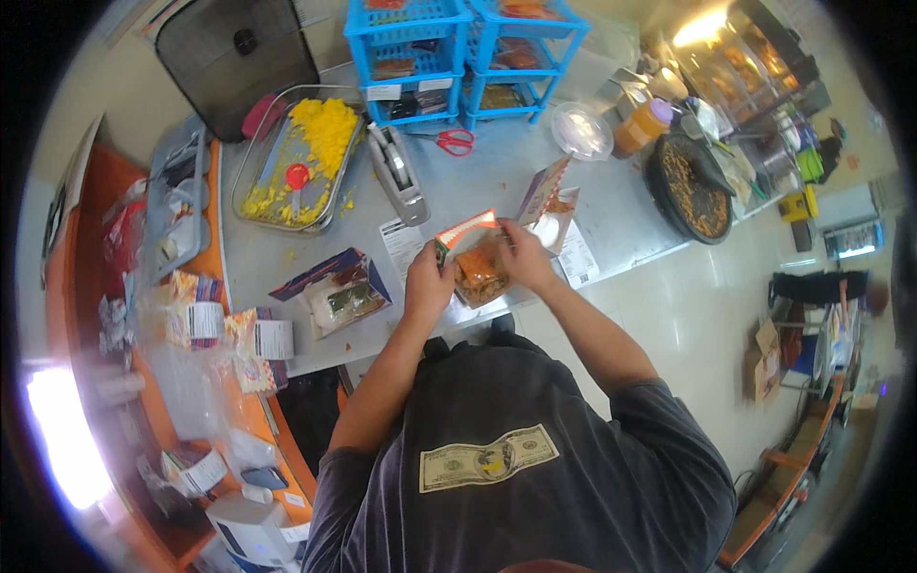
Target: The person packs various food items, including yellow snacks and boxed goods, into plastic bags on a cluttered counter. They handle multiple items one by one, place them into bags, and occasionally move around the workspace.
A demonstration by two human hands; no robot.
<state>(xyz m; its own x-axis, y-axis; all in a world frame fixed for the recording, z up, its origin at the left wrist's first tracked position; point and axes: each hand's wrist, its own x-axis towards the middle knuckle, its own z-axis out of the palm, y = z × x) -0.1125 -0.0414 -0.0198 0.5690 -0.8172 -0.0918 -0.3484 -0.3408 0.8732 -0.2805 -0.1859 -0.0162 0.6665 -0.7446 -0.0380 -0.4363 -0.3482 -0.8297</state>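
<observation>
Between my two hands is a paper food box (pixel 466 230) with a printed flap and brown-orange food (pixel 481 266) inside. My left hand (pixel 428 281) grips its left side, and my right hand (pixel 524 254) holds the right side. It is over the front edge of the metal table (pixel 473 190). Just right of it stands another opened box (pixel 562 208) with a white item and brown food in it. On the left lies an opened box (pixel 344 297) with wrapped food. Printed slips (pixel 400 247) lie on the table, partly under things.
Behind are a glass tray of yellow food (pixel 315 143), a tape dispenser (pixel 398 175), red-handled scissors (pixel 455 142) and blue basket racks (pixel 412 64). A clear plastic lid (pixel 582 131), a sauce bottle (pixel 643 127) and a black bowl of brown food (pixel 691 193) stand right.
</observation>
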